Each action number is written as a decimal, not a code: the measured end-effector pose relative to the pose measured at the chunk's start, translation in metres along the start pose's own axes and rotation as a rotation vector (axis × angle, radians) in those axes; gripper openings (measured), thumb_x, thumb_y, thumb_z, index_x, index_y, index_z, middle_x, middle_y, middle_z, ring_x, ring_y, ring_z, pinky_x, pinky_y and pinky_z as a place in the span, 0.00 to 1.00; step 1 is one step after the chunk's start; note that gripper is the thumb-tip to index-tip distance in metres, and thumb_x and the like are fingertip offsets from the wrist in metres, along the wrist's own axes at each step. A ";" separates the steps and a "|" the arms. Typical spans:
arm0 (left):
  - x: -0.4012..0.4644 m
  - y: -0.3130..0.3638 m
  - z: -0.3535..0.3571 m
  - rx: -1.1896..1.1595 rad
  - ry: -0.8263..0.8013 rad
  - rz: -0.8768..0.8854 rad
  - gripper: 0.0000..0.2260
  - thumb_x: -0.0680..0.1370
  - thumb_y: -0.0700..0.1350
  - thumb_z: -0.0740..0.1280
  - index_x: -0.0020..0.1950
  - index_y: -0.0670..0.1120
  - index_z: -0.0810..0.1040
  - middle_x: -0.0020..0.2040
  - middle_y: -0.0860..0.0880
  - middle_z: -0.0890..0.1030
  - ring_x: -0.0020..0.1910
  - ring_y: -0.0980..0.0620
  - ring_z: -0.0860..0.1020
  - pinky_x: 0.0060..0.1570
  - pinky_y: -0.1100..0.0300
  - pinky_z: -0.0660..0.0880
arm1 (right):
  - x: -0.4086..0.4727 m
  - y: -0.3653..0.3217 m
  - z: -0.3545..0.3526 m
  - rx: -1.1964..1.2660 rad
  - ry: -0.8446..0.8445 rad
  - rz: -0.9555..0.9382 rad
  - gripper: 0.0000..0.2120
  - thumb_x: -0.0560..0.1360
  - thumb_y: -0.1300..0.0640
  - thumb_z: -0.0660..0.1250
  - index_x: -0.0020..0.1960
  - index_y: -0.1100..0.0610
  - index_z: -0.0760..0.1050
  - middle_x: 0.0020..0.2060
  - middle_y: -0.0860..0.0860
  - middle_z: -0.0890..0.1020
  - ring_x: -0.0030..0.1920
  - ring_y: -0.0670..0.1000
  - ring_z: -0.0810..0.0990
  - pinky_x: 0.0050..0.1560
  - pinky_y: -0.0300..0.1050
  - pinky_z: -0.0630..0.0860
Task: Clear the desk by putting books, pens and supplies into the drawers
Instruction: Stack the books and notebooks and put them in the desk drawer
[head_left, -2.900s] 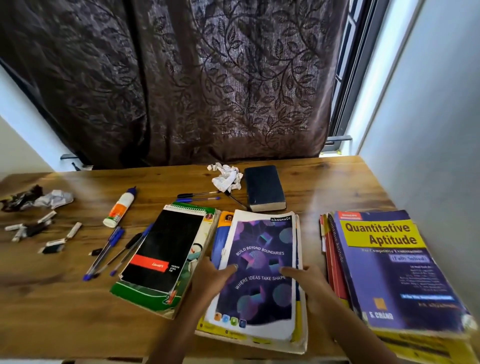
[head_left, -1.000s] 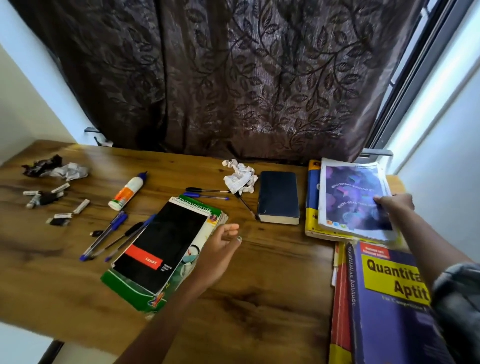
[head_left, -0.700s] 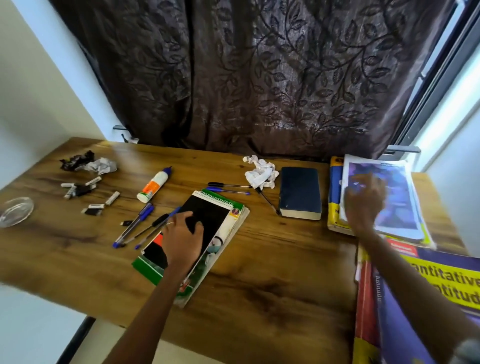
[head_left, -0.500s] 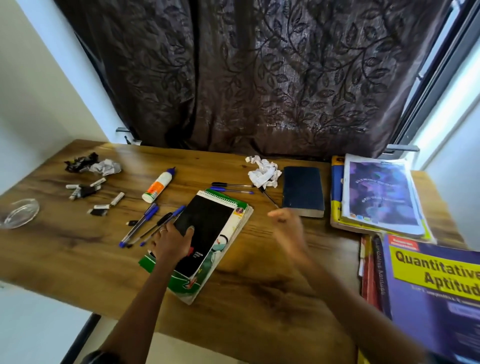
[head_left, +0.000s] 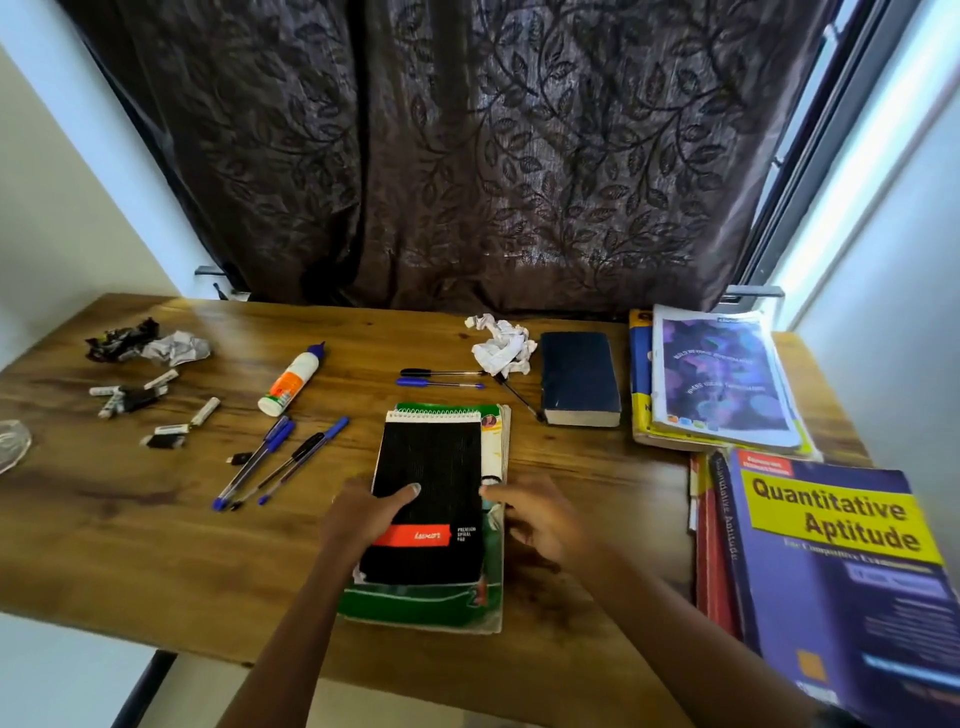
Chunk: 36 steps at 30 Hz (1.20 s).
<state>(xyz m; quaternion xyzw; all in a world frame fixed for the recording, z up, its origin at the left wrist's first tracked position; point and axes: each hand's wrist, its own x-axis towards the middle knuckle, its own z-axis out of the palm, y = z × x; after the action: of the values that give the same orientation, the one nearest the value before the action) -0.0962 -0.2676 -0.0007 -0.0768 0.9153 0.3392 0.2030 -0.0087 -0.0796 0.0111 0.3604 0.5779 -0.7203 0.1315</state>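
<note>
A black spiral pad (head_left: 431, 483) lies on a green book (head_left: 426, 605) at the middle front of the wooden desk (head_left: 130, 545). My left hand (head_left: 358, 519) grips the pad's left edge, thumb on its cover. My right hand (head_left: 545, 522) touches the right edge of this stack with thumb and fingers extended. Several blue and black pens (head_left: 280, 462) lie to the left. Two more pens (head_left: 441, 379) lie behind the pad. A glue bottle (head_left: 291, 382) lies further left. No drawer is in view.
A dark blue book (head_left: 579, 376) and crumpled paper (head_left: 501, 345) sit at the back. A purple notebook (head_left: 717, 379) tops a stack at the back right. The Quantitative Aptitude book (head_left: 841, 571) tops another at the right. Wrappers (head_left: 145, 343), small caps (head_left: 135, 400) and a glass dish (head_left: 10, 447) lie left.
The purple notebook stack went from the desk's middle to the back right and my right hand left it. Both hands came to the spiral pad stack, which now lies straight.
</note>
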 end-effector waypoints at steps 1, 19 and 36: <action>-0.003 0.000 0.001 -0.069 -0.039 0.009 0.24 0.68 0.62 0.72 0.52 0.45 0.76 0.44 0.47 0.80 0.44 0.47 0.79 0.48 0.52 0.77 | -0.002 0.001 -0.004 -0.018 -0.017 0.000 0.12 0.70 0.60 0.71 0.53 0.55 0.76 0.49 0.53 0.80 0.50 0.50 0.76 0.44 0.42 0.69; -0.080 0.108 0.070 -0.669 -0.474 0.247 0.13 0.75 0.50 0.68 0.58 0.49 0.78 0.50 0.50 0.84 0.46 0.53 0.83 0.42 0.60 0.79 | -0.055 -0.020 -0.127 0.084 0.127 -0.469 0.21 0.69 0.67 0.71 0.55 0.51 0.67 0.51 0.50 0.77 0.48 0.47 0.77 0.44 0.41 0.76; 0.008 0.173 0.133 -0.330 -0.181 0.210 0.21 0.79 0.50 0.62 0.70 0.43 0.67 0.60 0.47 0.76 0.47 0.53 0.73 0.43 0.60 0.68 | 0.057 -0.105 -0.311 0.018 0.514 -0.391 0.20 0.73 0.68 0.67 0.63 0.62 0.68 0.50 0.60 0.80 0.42 0.55 0.80 0.36 0.44 0.77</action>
<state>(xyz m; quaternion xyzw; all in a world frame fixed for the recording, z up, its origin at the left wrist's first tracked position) -0.1094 -0.0492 0.0065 0.0177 0.8284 0.5093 0.2326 0.0016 0.2535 0.0281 0.4139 0.6440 -0.6224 -0.1628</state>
